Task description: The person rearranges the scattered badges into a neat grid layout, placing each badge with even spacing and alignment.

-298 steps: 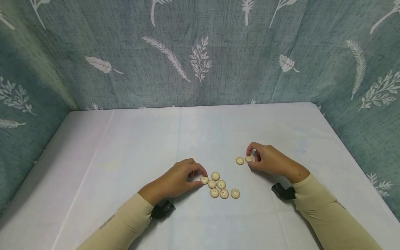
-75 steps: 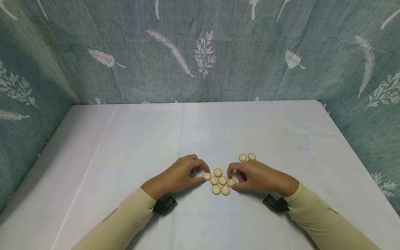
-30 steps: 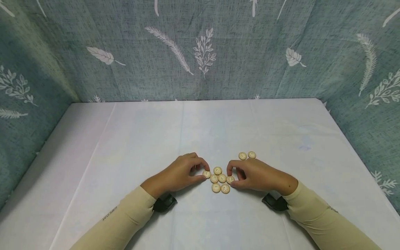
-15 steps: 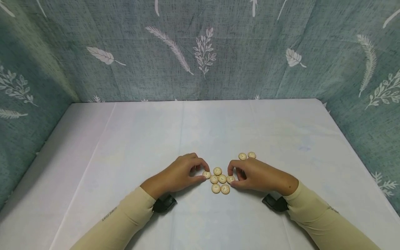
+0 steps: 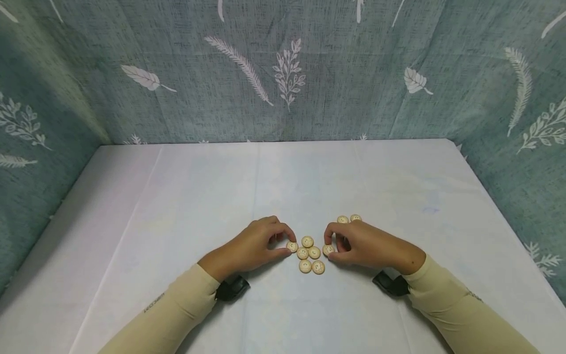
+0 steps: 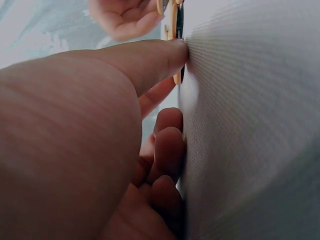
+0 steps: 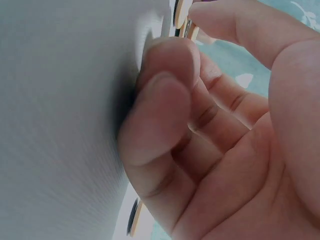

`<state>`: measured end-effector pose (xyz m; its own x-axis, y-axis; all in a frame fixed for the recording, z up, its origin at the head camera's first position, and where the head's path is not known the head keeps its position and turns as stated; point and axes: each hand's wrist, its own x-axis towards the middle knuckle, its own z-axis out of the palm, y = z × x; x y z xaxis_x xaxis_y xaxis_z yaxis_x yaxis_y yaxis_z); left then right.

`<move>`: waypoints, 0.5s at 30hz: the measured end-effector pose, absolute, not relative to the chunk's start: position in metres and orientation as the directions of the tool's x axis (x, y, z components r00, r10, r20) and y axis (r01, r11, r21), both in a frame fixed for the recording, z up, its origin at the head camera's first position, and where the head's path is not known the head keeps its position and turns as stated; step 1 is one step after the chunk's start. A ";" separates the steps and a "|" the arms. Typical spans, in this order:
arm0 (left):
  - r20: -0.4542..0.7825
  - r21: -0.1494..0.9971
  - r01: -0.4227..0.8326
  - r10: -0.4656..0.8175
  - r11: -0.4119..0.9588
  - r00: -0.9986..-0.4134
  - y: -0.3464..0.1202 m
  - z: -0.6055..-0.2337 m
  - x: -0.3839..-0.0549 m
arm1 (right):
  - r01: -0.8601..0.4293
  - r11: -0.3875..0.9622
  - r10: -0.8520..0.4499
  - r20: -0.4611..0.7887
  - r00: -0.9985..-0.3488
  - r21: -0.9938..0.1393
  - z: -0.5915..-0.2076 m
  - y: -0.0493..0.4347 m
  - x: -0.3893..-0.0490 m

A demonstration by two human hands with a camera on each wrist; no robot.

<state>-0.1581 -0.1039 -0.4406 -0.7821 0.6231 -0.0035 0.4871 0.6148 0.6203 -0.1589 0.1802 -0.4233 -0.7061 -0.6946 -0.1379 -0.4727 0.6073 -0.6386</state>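
The right hand (image 5: 369, 246), its grip narrow, pinches one round button (image 5: 328, 250) just right of five clustered buttons (image 5: 314, 252) on the counter (image 5: 199, 196), while the left hand (image 5: 254, 248) likewise pinches another button (image 5: 292, 247) at their left.

Your desk (image 5: 199, 196) is covered by a white cloth with straight creases. Take the apex button (image 5: 307, 241), a round cream one lying flat, as the landmark. On its near side, towards you, lie a left inner button (image 5: 302, 253) and a right inner button (image 5: 314, 252), then a left near button (image 5: 305, 266) and a right near button (image 5: 318, 267). Beyond the apex button and to its right, two outlying buttons (image 5: 342, 219) show partly behind your right hand (image 5: 369, 244). A faint bluish mark (image 5: 431, 201) on the cloth sits well to the apex button's right.
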 end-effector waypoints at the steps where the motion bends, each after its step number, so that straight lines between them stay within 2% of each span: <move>1: -0.003 0.623 0.487 0.624 0.613 -0.781 -0.104 -0.440 -0.158 | -0.477 0.606 -0.695 -0.131 -0.707 -0.637 -0.423 0.181 -0.159; 9: -0.013 0.620 0.482 0.622 0.619 -0.783 -0.105 -0.439 -0.158 | -0.519 0.603 -0.691 -0.072 -0.719 -0.606 -0.419 0.184 -0.164; 15: -0.012 0.623 0.485 0.628 0.613 -0.778 -0.105 -0.439 -0.159 | -0.481 0.621 -0.664 -0.090 -0.742 -0.619 -0.416 0.190 -0.168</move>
